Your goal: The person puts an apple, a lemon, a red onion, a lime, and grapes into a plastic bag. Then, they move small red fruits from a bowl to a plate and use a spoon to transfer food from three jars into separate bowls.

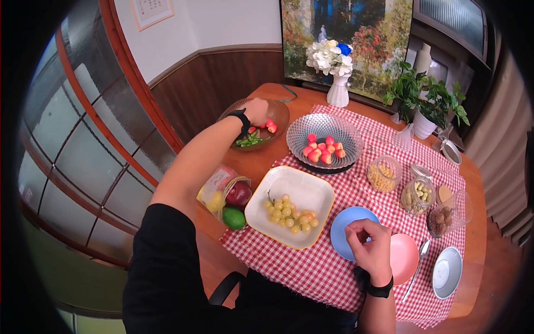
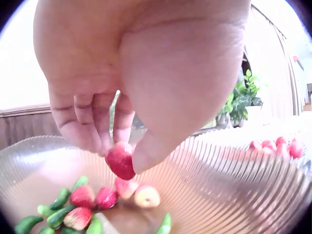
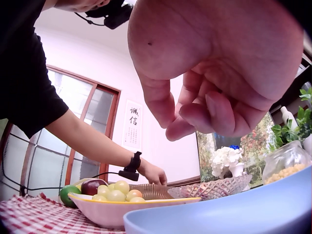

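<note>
My left hand [image 1: 257, 111] reaches down into a ribbed amber glass bowl [image 1: 281, 114] at the far left of the table. Thumb and fingertips pinch a small red fruit [image 2: 120, 160] above the bowl's contents. Beneath it lie more small red fruits [image 2: 126, 187] and green peppers [image 2: 60, 215]. My right hand [image 1: 371, 247] hovers over a blue plate [image 1: 340, 229], fingers loosely curled and nothing in them. Beyond the square dish, a clear ribbed glass bowl [image 1: 297, 133] contains several red-and-yellow fruits [image 1: 324, 149].
A white square dish [image 1: 261, 225] holds grapes [image 1: 289, 214]. Left of it, a bag [image 1: 214, 189] has fruit at its mouth. To the right are a pink plate [image 1: 405, 259], a spoon [image 1: 416, 267], a grey-blue bowl [image 1: 447, 273] and glass jars [image 1: 384, 173]. A flower vase [image 1: 337, 92] stands behind.
</note>
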Action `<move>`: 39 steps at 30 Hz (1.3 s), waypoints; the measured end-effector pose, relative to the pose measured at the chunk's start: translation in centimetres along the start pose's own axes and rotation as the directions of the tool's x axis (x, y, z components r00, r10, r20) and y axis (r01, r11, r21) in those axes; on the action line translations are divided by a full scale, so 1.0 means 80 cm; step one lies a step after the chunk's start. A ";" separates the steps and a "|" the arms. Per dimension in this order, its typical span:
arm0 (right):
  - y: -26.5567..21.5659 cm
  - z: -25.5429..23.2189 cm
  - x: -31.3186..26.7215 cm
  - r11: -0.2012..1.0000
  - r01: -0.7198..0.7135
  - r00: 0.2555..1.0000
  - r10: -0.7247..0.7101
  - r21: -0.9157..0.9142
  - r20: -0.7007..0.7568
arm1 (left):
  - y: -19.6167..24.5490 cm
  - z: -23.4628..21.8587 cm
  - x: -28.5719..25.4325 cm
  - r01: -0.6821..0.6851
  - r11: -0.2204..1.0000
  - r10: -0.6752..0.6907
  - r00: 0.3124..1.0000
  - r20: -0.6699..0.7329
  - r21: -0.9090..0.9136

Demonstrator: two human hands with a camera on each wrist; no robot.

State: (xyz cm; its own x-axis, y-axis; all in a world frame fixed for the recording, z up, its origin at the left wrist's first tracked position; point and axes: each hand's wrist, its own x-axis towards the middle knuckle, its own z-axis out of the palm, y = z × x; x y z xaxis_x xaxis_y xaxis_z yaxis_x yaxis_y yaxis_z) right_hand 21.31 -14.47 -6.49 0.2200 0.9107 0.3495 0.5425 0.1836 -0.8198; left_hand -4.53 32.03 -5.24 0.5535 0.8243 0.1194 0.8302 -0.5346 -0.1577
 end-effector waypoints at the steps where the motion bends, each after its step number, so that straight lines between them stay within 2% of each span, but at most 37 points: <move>1: 0.000 0.001 0.000 1.000 -0.001 1.000 0.001 0.001 0.000 | 0.014 -0.021 -0.005 0.000 1.000 0.000 1.000 0.001 0.000; 3: 0.001 0.003 0.000 1.000 0.008 1.000 -0.008 0.010 -0.019 | 0.055 -0.073 -0.018 -0.103 0.978 0.070 0.981 -0.180 -0.181; 4: 0.002 0.004 0.000 1.000 0.009 1.000 -0.009 0.011 -0.019 | 0.071 -0.084 -0.020 -0.102 0.978 0.069 0.981 -0.180 -0.180; 6: 0.004 0.003 0.000 1.000 -0.003 1.000 0.003 0.011 -0.008 | 0.100 -0.095 -0.022 -0.287 0.909 0.221 0.947 -0.235 -0.302; 7: 0.004 0.003 0.000 1.000 -0.002 1.000 0.002 0.010 -0.007 | 0.115 -0.098 -0.026 -0.287 0.909 0.220 0.947 -0.235 -0.303; 10: 0.003 -0.001 0.000 1.000 -0.010 1.000 0.010 -0.002 -0.006 | 0.149 -0.092 -0.028 -0.355 0.914 0.358 0.933 -0.025 -0.197; 11: 0.004 -0.001 0.001 1.000 -0.004 1.000 0.004 0.001 -0.005 | 0.154 -0.087 -0.029 -0.362 0.911 0.363 0.931 -0.028 -0.197; 13: 0.007 -0.001 0.000 1.000 -0.002 1.000 0.002 0.003 -0.013 | 0.165 -0.076 -0.028 -0.319 0.937 0.338 0.929 0.151 -0.142; 15: 0.007 -0.002 0.001 1.000 0.010 1.000 -0.010 0.010 -0.005 | 0.158 -0.076 -0.023 -0.340 0.933 0.355 0.925 0.136 -0.122; 17: 0.004 -0.002 0.001 1.000 0.010 1.000 -0.010 0.022 -0.012 | 0.140 -0.084 -0.015 -0.253 0.953 0.270 0.959 0.090 -0.168; 18: 0.004 -0.003 0.001 1.000 0.012 1.000 -0.012 0.025 -0.009 | 0.125 -0.084 -0.008 -0.255 0.953 0.273 0.958 0.093 -0.166; 20: 0.004 -0.002 0.001 0.999 0.011 1.000 -0.010 0.035 -0.006 | 0.088 -0.076 0.008 -0.220 0.959 0.215 0.975 -0.051 -0.180; 21: 0.004 -0.002 0.000 0.999 0.017 1.000 -0.016 0.030 -0.010 | 0.073 -0.078 0.010 -0.179 0.971 0.170 0.983 -0.073 -0.158; 24: 0.003 -0.001 0.000 0.999 0.019 1.000 -0.018 0.029 -0.018 | 0.029 -0.062 0.011 -0.133 0.987 0.131 0.991 -0.019 -0.087; 26: 0.002 -0.002 0.001 1.000 0.018 1.000 -0.018 0.025 -0.024 | 0.006 -0.038 0.010 -0.159 0.979 0.176 0.975 0.134 -0.129; 27: 0.002 -0.002 0.000 1.000 0.010 1.000 -0.010 0.027 -0.017 | 0.010 -0.037 -0.004 -0.138 0.978 0.157 0.980 0.118 -0.154; 29: 0.001 -0.003 0.000 1.000 0.002 1.000 -0.002 0.027 -0.009 | 0.010 -0.021 -0.011 -0.229 0.961 0.253 0.956 0.151 -0.157; 32: 0.003 -0.002 0.001 1.000 0.007 1.000 -0.007 0.014 0.000 | 0.029 -0.017 -0.026 -0.217 0.944 0.252 0.960 0.119 -0.247; 33: 0.004 -0.002 0.001 1.000 0.008 1.000 -0.008 0.011 -0.002 | 0.022 0.000 -0.019 -0.214 0.944 0.250 0.961 0.118 -0.250; 35: 0.004 -0.001 0.001 1.000 0.009 1.000 -0.009 0.008 -0.003 | 0.001 0.047 0.005 -0.363 0.922 0.372 0.927 0.051 -0.136; 36: 0.005 0.000 0.002 1.000 0.007 1.000 -0.007 0.010 -0.004 | 0.001 0.047 0.005 -0.363 0.922 0.373 0.927 0.050 -0.137; 38: 0.006 -0.002 0.002 1.000 0.005 1.000 -0.005 0.009 -0.009 | 0.005 0.046 0.005 -0.290 0.952 0.306 0.922 0.238 -0.101; 39: 0.007 -0.002 0.002 1.000 0.003 1.000 -0.003 0.012 -0.009 | 0.008 0.042 0.003 -0.292 0.951 0.308 0.921 0.237 -0.101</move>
State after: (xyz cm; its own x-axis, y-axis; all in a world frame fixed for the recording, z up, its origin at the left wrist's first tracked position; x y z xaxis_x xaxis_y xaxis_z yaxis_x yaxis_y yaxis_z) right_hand 21.74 -14.29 -6.81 0.2258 0.9067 0.3562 0.5335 0.1908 -0.8240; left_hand -4.04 32.51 -8.63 0.7499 0.6390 -0.1711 0.6348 -0.7679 -0.0858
